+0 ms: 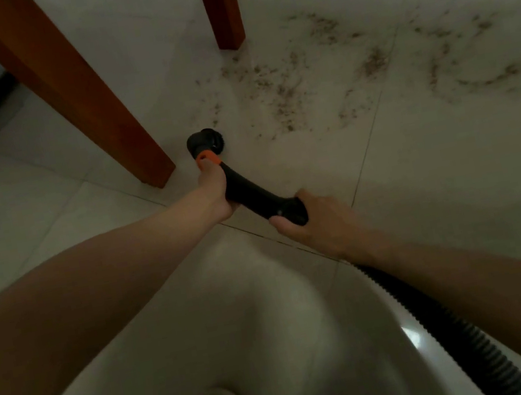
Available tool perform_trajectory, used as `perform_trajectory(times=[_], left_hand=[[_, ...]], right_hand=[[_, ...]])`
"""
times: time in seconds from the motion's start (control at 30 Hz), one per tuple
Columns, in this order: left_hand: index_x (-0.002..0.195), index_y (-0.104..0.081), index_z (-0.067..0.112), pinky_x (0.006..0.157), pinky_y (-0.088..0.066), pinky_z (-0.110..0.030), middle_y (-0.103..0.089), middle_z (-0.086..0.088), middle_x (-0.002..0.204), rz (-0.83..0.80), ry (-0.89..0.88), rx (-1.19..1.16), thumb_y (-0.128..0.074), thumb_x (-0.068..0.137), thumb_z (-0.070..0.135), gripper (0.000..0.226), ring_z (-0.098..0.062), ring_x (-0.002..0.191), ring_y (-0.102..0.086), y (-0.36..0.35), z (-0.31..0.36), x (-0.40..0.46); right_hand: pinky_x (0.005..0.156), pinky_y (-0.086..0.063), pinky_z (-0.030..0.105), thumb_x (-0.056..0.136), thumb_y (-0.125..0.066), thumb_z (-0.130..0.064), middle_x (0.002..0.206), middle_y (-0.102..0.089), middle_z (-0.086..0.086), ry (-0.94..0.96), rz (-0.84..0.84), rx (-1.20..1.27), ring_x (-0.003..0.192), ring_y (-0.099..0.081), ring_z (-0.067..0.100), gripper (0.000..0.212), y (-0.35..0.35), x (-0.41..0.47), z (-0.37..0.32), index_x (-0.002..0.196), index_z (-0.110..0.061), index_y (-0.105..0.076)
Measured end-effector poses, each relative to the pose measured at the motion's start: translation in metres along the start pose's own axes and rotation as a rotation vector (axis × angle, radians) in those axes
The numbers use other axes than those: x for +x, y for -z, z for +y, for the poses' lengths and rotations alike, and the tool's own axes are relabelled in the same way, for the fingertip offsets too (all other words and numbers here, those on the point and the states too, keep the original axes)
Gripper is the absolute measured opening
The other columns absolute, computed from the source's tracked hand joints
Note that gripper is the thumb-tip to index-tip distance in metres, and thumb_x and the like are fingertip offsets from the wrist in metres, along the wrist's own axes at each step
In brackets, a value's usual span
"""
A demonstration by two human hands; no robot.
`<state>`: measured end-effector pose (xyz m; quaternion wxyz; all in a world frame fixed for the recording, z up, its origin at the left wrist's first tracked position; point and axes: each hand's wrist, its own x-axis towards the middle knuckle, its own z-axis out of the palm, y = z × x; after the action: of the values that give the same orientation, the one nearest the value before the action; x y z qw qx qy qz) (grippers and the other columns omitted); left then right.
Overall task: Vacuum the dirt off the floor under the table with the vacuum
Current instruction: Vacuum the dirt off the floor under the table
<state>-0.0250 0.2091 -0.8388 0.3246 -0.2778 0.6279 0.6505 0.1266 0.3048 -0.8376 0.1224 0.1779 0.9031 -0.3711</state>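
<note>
Nearest, a ribbed black hose runs under the right forearm up to the vacuum wand. The right hand is wrapped round the wand's rear end; the left hand grips it further forward, just behind the orange collar. The round black nozzle sits on the pale tiled floor, just beside the near bench leg. Beyond the nozzle, brown dirt lies scattered, spreading past the far bench leg.

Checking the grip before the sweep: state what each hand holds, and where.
Both hold the vacuum wand: left hand near the orange collar behind the nozzle, right hand at its rear end.
</note>
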Motion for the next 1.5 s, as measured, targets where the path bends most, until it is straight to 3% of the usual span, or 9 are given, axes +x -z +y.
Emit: perform_trajectory(times=[0.17, 0.27, 0.43, 0.63, 0.83, 1.1, 1.23, 1.37, 1.5], left_hand=[[0.143, -0.029, 0.005, 0.087, -0.043, -0.043, -0.047, -0.017, 0.134, -0.037, 0.013, -0.035, -0.032, 0.098, 0.049, 0.063, -0.034, 0.119, -0.049, 0.001, 0.007, 0.008], [0.14, -0.033, 0.003, 0.09, -0.043, -0.043, -0.049, -0.017, 0.131, -0.026, 0.0, -0.002, -0.034, 0.099, 0.045, 0.059, -0.033, 0.117, -0.05, 0.007, 0.012, 0.017], [0.135, -0.039, 0.001, 0.084, -0.046, -0.036, -0.053, -0.015, 0.116, 0.021, -0.085, 0.128, -0.033, 0.099, 0.046, 0.057, -0.03, 0.108, -0.054, 0.007, 0.013, 0.017], [0.142, -0.03, 0.003, 0.095, -0.046, -0.038, -0.052, -0.015, 0.129, 0.142, -0.137, 0.139, -0.023, 0.098, 0.052, 0.066, -0.03, 0.113, -0.054, 0.01, 0.021, 0.012], [0.144, -0.024, 0.001, 0.092, -0.042, -0.038, -0.045, -0.016, 0.135, 0.231, -0.197, 0.201, -0.023, 0.101, 0.043, 0.06, -0.033, 0.12, -0.048, 0.025, 0.022, 0.015], [0.136, -0.034, 0.002, 0.091, -0.046, -0.04, -0.048, -0.01, 0.085, 0.198, -0.165, 0.267, -0.03, 0.099, 0.047, 0.059, -0.029, 0.093, -0.051, 0.019, 0.027, 0.033], [0.128, -0.04, 0.004, 0.092, -0.045, -0.04, -0.048, -0.008, 0.086, 0.165, -0.191, 0.324, -0.028, 0.099, 0.047, 0.054, -0.025, 0.088, -0.052, 0.01, 0.031, 0.048], [0.115, -0.046, 0.004, 0.079, -0.044, -0.037, -0.045, -0.005, 0.077, 0.186, -0.201, 0.436, -0.024, 0.098, 0.052, 0.056, -0.018, 0.068, -0.046, 0.004, 0.038, 0.063], [0.131, -0.038, 0.002, 0.078, -0.044, -0.036, -0.044, -0.006, 0.078, 0.2, -0.2, 0.492, -0.021, 0.098, 0.053, 0.063, -0.02, 0.072, -0.047, -0.004, 0.045, 0.071]], right_hand=[[0.049, -0.038, 0.023, 0.088, -0.049, -0.06, 0.09, -0.056, 0.003, -0.047, 0.068, 0.024, 0.064, -0.051, 0.011, 0.054, -0.01, 0.028, -0.023, 0.11, -0.012, -0.047], [0.055, -0.045, 0.027, 0.087, -0.05, -0.061, 0.088, -0.058, 0.003, -0.089, 0.053, 0.077, 0.067, -0.055, 0.014, 0.056, -0.021, 0.034, -0.025, 0.11, -0.011, -0.049], [0.048, -0.037, 0.022, 0.086, -0.049, -0.063, 0.082, -0.055, -0.002, -0.082, 0.021, 0.126, 0.063, -0.052, 0.007, 0.055, -0.02, 0.037, -0.027, 0.106, -0.011, -0.05], [0.052, -0.042, 0.022, 0.082, -0.056, -0.064, 0.083, -0.052, -0.005, -0.073, -0.023, 0.155, 0.068, -0.053, 0.007, 0.052, -0.007, 0.029, -0.04, 0.103, -0.019, -0.04], [0.06, -0.049, 0.028, 0.082, -0.055, -0.066, 0.092, -0.059, -0.001, -0.024, -0.027, 0.169, 0.074, -0.059, 0.012, 0.055, -0.03, 0.027, -0.044, 0.109, -0.019, -0.045], [0.052, -0.043, 0.023, 0.082, -0.059, -0.06, 0.085, -0.055, -0.004, -0.022, -0.047, 0.276, 0.065, -0.054, 0.008, 0.048, -0.036, 0.057, -0.028, 0.103, -0.02, -0.044], [0.055, -0.048, 0.025, 0.082, -0.059, -0.059, 0.086, -0.055, -0.003, -0.039, -0.027, 0.264, 0.067, -0.056, 0.011, 0.046, -0.036, 0.072, -0.022, 0.1, -0.02, -0.041], [0.066, -0.055, 0.034, 0.082, -0.058, -0.061, 0.09, -0.058, 0.0, -0.046, -0.008, 0.232, 0.074, -0.06, 0.015, 0.048, -0.038, 0.087, -0.02, 0.101, -0.02, -0.042], [0.059, -0.051, 0.031, 0.082, -0.056, -0.063, 0.087, -0.058, 0.0, -0.063, -0.028, 0.229, 0.07, -0.059, 0.015, 0.05, -0.035, 0.104, -0.016, 0.104, -0.019, -0.044]])
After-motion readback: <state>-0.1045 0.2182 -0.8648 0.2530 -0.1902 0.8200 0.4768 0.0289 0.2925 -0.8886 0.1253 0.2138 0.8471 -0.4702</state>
